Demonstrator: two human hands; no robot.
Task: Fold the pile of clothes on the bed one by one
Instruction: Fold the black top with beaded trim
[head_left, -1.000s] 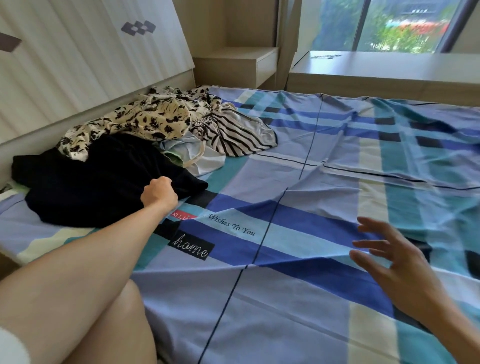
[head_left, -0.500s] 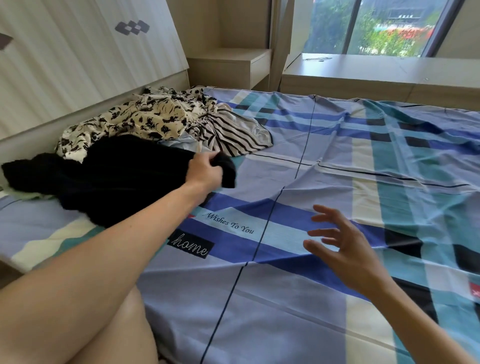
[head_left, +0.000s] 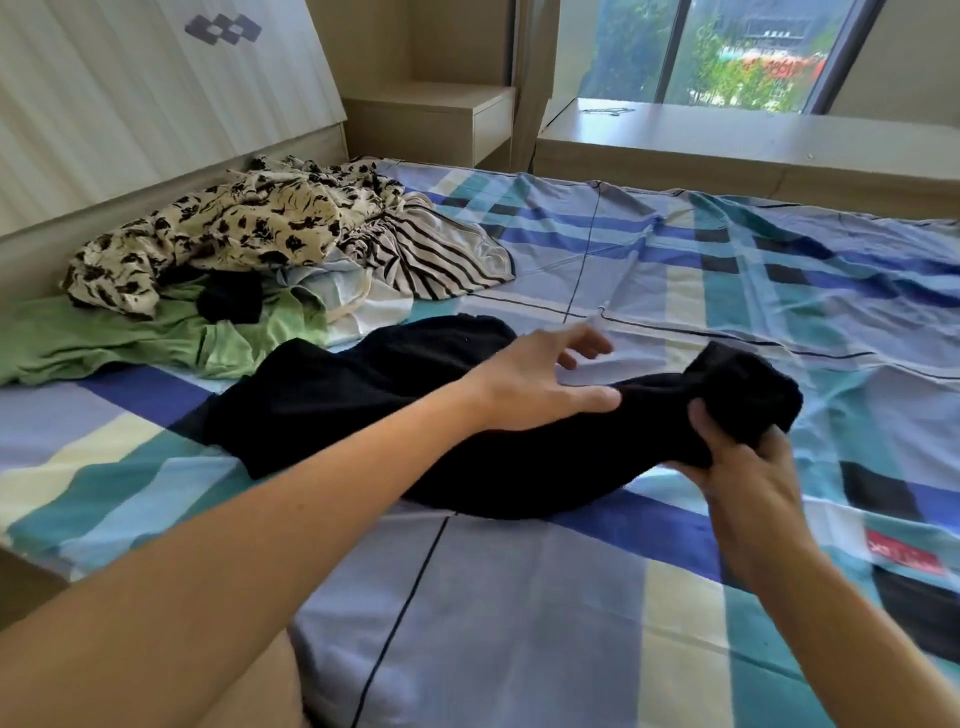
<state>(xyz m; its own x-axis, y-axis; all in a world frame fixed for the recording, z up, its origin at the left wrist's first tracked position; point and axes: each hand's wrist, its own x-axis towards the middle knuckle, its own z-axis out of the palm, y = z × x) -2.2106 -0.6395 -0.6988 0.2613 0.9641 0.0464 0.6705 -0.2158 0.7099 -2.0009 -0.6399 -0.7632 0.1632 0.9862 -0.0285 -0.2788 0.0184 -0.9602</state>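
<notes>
Head view of a bed (head_left: 519, 597) covered with a blue, teal and cream checked sheet. A black garment (head_left: 363, 410) lies stretched across the middle of the bed, just clear of the pile. The right hand (head_left: 748, 478) has its fingers curled tight round the bunched right end of the garment and lifts that end off the sheet. The left hand (head_left: 530, 387) is over the garment's middle with its fingers straight and spread, gripping nothing; the thumb lies along the cloth's upper edge. The remaining pile sits at the left by the headboard (head_left: 130, 104): a cream top with black flowers (head_left: 244, 228), a striped garment (head_left: 436, 260), a pale garment (head_left: 348, 296) and a green shirt (head_left: 114, 338) with a small dark item (head_left: 231, 299) on it. A window (head_left: 727, 47) stands beyond a wooden ledge (head_left: 727, 130).
</notes>
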